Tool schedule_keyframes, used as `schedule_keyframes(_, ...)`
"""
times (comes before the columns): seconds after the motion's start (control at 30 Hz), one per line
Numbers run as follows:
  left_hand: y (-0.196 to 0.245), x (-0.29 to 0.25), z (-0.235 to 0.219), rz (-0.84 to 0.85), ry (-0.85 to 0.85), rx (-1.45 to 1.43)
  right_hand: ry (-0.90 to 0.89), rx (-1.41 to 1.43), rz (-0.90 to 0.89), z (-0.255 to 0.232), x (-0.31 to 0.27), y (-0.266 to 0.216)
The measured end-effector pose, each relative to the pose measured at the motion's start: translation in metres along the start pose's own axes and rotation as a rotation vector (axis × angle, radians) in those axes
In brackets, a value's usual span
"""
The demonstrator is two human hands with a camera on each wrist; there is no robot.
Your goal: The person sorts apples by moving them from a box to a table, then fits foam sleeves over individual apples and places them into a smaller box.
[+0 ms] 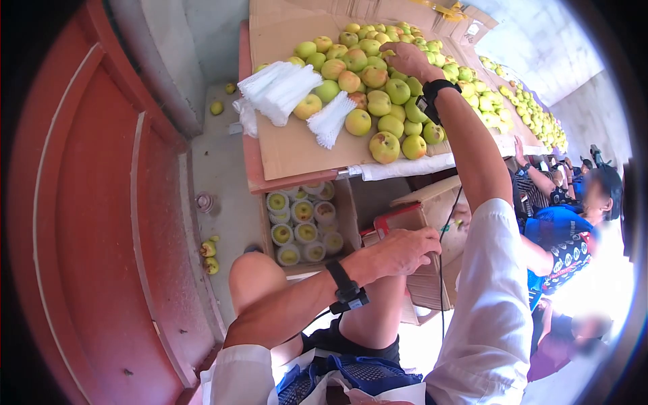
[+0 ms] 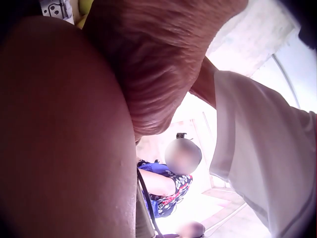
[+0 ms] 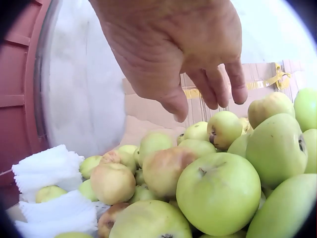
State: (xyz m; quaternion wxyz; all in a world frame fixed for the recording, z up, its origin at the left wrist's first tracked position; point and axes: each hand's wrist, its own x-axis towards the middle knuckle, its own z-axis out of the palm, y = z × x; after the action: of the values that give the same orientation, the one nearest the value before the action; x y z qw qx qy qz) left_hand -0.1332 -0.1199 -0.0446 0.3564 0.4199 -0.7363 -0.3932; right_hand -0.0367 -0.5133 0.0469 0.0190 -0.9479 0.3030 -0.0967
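Note:
My right hand [image 1: 410, 61] hovers over a heap of green-yellow apples [image 1: 379, 102] on a cardboard-covered table [image 1: 290, 152]. In the right wrist view that hand [image 3: 183, 54] has its fingers spread and pointing down, with nothing in them, above a large green apple [image 3: 218, 193]. White foam net sleeves [image 1: 280, 88] lie in a stack left of the apples, and a smaller bunch of sleeves [image 1: 331, 120] lies closer to the edge. My left hand [image 1: 408, 251] hangs loosely curled over my thigh, beside a cardboard box with a red edge [image 1: 399, 219], holding nothing visible.
Below the table, a carton [image 1: 347, 219] holds several apples in foam sleeves. A black cable [image 1: 443, 290] hangs near my left hand. A red door [image 1: 81, 202] stands at left, with loose apples [image 1: 210, 256] on the floor. Other people [image 1: 563, 236] are at right.

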Motion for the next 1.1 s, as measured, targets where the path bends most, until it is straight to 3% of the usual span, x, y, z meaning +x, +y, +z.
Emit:
schedule_keyframes(0.1, 0.001, 0.000, 0.001, 0.006, 0.011, 0.012, -0.007, 0.024, 0.026, 0.003, -0.007, -0.003)
schedule_keyframes(0.3, 0.009, -0.003, 0.003, -0.042, 0.023, 0.066, 0.027, 0.097, -0.092, -0.015, -0.045, -0.024)
schedule_keyframes(0.6, 0.022, -0.009, 0.009, -0.050, 0.056, 0.148, 0.308, 0.385, -0.142, -0.067, -0.166, -0.065)
schedule_keyframes(0.8, 0.038, -0.018, 0.016, -0.056, 0.114, 0.268, 0.300, 0.674, -0.006, -0.091, -0.272, -0.064)
schedule_keyframes(1.1, 0.042, -0.019, 0.017, -0.072, 0.095, 0.311, 0.165, 0.754, 0.390, -0.119, -0.439, -0.023)
